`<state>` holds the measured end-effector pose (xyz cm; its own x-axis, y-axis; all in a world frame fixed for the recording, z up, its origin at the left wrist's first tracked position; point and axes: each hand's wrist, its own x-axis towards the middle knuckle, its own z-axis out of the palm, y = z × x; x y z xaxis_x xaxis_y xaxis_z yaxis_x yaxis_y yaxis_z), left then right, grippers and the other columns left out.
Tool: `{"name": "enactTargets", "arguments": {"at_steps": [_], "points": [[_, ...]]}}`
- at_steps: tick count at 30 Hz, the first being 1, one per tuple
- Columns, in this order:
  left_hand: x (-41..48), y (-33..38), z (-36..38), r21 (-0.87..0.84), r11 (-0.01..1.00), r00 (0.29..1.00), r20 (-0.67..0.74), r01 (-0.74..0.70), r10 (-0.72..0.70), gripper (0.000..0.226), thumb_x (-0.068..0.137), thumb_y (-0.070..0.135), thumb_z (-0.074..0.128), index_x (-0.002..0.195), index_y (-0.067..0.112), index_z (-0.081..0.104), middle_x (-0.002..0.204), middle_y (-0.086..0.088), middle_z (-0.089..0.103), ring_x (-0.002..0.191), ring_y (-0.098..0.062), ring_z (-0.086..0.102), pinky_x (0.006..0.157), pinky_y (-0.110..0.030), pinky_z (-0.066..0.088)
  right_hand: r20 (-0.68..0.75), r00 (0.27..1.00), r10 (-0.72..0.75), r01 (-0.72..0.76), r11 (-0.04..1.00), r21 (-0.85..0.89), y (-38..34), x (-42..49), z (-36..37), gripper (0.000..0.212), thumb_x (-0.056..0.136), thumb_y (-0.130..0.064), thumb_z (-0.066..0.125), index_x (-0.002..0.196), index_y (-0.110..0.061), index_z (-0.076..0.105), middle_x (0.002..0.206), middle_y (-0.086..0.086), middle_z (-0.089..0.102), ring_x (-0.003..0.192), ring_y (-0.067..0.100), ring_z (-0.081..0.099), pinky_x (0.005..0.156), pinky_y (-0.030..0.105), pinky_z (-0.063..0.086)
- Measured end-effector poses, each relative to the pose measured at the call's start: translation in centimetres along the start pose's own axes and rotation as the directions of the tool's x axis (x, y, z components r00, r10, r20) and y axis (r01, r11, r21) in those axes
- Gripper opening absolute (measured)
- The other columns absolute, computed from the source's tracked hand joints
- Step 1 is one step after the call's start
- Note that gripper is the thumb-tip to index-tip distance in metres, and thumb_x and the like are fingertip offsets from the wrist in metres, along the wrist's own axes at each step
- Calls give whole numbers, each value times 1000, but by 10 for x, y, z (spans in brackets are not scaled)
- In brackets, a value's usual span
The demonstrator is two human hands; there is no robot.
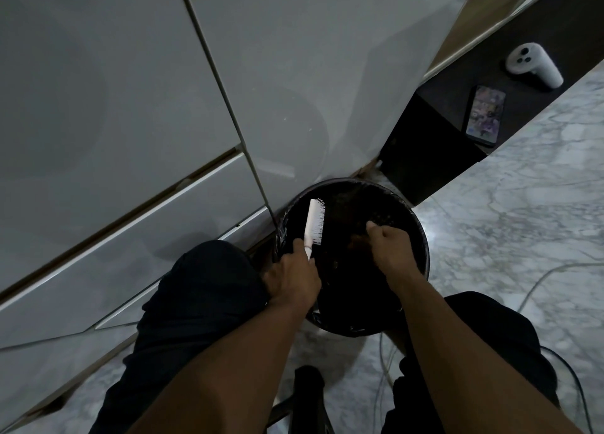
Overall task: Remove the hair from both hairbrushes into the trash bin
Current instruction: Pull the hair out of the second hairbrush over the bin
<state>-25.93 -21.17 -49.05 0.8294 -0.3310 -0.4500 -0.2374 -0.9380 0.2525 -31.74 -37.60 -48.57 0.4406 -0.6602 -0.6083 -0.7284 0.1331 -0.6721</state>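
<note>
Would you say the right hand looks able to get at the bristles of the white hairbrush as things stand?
Probably yes: the right hand hangs over the trash bin beside the white hairbrush, whose bristles face it with nothing between.

The slim white hairbrush looks like smooth plastic, its fine bristles of the same pale plastic. The round black trash bin is lined with a shiny, crinkled black plastic bag that catches light along the rim. The tall white cabinet doors have a smooth, glossy lacquered finish that shows soft reflections. The grey-veined marble floor is polished and gleams. The dark ledge looks matt. On it, the flat phone shows a glossy screen, and the white handheld controller is matt plastic.
</note>
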Motion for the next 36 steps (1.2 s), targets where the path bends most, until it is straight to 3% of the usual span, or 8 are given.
{"name": "enactTargets", "arguments": {"at_steps": [3, 6, 12, 15, 18, 24, 32, 36], "points": [[-2, 2, 0, -38, 998, 998, -29, -58, 57, 32, 100, 40, 49, 124, 20, 43, 108, -10, 68, 96, -35, 68, 77, -42, 51, 66, 998, 5, 11, 970, -242, 11, -1, 9, 24, 90, -36, 65, 97, -14, 60, 101, 11, 67, 101, 33, 65, 95, 45, 51], [-7, 2, -2, -21, 987, 985, -55, -162, 160, 31, 100, 42, 47, 122, 22, 43, 107, -8, 68, 93, -35, 68, 74, -42, 52, 138, 990, 13, 29, 954, -298, 10, 2, 14, 52, 79, -32, 65, 130, -28, 57, 133, 10, 57, 118, 30, 58, 102, 47, 49], [-13, 6, -5, 17, 930, 927, -75, -367, 367, 33, 100, 45, 43, 125, 22, 43, 107, -3, 69, 92, -35, 68, 68, -40, 47, 311, 947, 74, -203, 891, 406, -13, -2, 11, 33, 97, -33, 43, 108, -20, 72, 100, -2, 76, 97, 14, 69, 78, 31, 45], [-14, 5, -5, 7, 927, 924, -83, -375, 374, 35, 100, 46, 43, 126, 23, 43, 106, -2, 68, 90, -34, 68, 68, -40, 47, 285, 956, 62, -171, 911, 376, -8, 1, 15, 45, 102, -48, 42, 99, -14, 71, 97, 10, 74, 82, 21, 69, 77, 34, 51], [-14, 4, -4, -6, 934, 930, -92, -357, 355, 32, 100, 45, 42, 122, 23, 43, 103, -2, 68, 88, -33, 68, 66, -39, 46, 232, 971, 53, -102, 973, 207, -6, -3, 16, 63, 100, -58, 41, 68, -8, 63, 54, 5, 60, 50, 18, 58, 65, 35, 50], [-12, 2, -3, -39, 953, 952, -82, -300, 296, 31, 101, 44, 44, 121, 21, 44, 103, -4, 69, 88, -33, 68, 66, -38, 46, 115, 990, 79, -108, 957, 269, -3, 2, 12, 50, 101, -41, 53, 58, -18, 42, 43, -3, 41, 34, 11, 36, 40, 24, 32], [-8, 2, 0, -78, 981, 982, -62, -180, 176, 33, 101, 42, 45, 123, 18, 43, 104, -9, 69, 91, -36, 68, 72, -42, 52, -167, 984, 66, -44, 991, 130, 5, 12, 7, 50, 102, -35, 51, 58, -12, 47, 55, 5, 47, 51, 22, 45, 57, 35, 42], [-7, 3, 0, -134, 981, 989, -53, -142, 136, 28, 101, 41, 45, 115, 17, 43, 102, -10, 68, 91, -35, 67, 72, -43, 53, -62, 998, 24, -30, 994, -100, 16, 11, 12, 17, 96, -26, 63, 99, -9, 62, 93, 8, 62, 87, 24, 58, 80, 32, 44]]}}
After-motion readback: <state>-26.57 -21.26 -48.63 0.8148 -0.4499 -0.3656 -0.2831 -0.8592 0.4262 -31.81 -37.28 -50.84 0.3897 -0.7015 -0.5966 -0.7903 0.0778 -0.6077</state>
